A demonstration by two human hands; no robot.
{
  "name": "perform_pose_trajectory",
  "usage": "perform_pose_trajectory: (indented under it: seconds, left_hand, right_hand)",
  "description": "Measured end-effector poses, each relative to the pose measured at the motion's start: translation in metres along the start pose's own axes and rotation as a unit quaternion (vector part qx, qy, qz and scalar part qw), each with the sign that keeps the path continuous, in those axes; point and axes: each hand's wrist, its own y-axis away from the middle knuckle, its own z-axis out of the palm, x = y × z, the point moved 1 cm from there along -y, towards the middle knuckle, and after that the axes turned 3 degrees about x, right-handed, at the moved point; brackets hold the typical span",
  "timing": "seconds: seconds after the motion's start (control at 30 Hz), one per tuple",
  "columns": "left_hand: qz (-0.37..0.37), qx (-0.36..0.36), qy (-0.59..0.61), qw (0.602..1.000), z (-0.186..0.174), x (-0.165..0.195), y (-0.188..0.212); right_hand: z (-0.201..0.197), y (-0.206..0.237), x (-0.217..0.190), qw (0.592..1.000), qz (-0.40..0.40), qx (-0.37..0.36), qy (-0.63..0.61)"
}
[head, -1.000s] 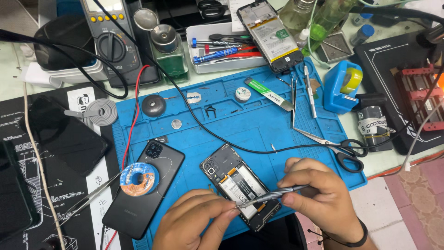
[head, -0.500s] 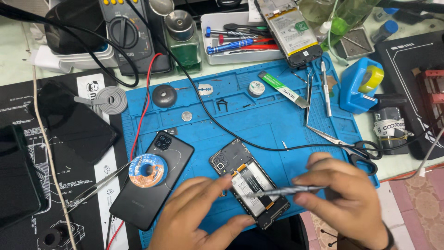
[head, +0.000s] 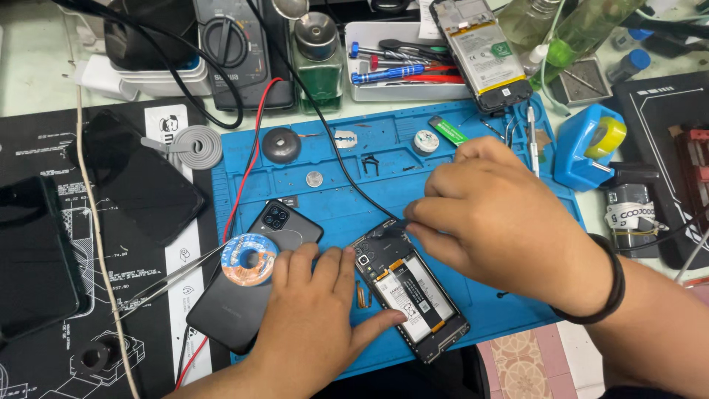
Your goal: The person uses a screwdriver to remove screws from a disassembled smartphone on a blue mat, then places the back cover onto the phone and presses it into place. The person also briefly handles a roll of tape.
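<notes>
An opened phone (head: 413, 299) with its battery and boards bare lies tilted on the blue work mat (head: 332, 192). My left hand (head: 314, 329) rests along the phone's left edge, thumb pressed against its lower side. My right hand (head: 495, 222) reaches over from the right, fingertips pinched on a small dark piece at the phone's top edge. What that piece is cannot be told. A black cable (head: 332, 140) runs across the mat and under that hand.
A black back cover (head: 236, 310) carrying a blue-orange wire spool (head: 249, 258) lies left of my left hand, tweezers (head: 170, 281) beside it. Behind are a multimeter (head: 236, 44), a tool tray (head: 399, 70), another opened phone (head: 484, 52) and a blue tape dispenser (head: 587, 144).
My right hand has moved from the phone's lower right side up to its top edge, and the tweezers it held no longer show. My left hand stays at the phone's left side.
</notes>
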Motion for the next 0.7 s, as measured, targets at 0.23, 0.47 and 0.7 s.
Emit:
perform_pose_trajectory:
  seconds: [0.23, 0.47, 0.7]
  left_hand:
    - [0.017, 0.006, -0.001, 1.0, 0.001, -0.005, 0.004]
    - [0.013, 0.016, 0.013, 1.0, 0.007, -0.009, 0.005]
    - [-0.011, -0.029, 0.036, 0.999, 0.007, -0.012, 0.007]
  right_hand:
    - [0.005, -0.025, -0.005, 0.998, -0.034, -0.05, 0.019]
    - [0.009, -0.042, -0.012, 0.992, -0.081, -0.087, 0.05]
    - [0.011, -0.054, -0.024, 0.987, -0.067, -0.13, 0.061]
